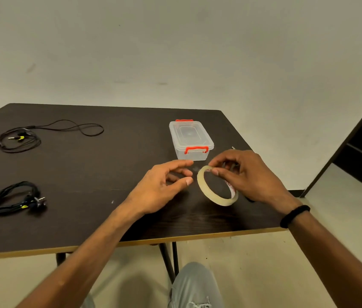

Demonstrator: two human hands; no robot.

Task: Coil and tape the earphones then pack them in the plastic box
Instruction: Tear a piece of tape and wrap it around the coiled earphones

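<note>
Two hands over dark table (86, 218), pale wall: right hand (248, 174) pinches tape roll (216, 187); left hand (160, 187) loosely spread.

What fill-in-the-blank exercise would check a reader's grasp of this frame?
1. The right hand pinches the ring-shaped roll of clear tape; the left hand holds ____.
2. The clear plastic box has ____ latches.
3. Its lid is ____.
4. The black coiled earphones lie on the ____ table.

Missing: nothing; red; closed; dark
</note>
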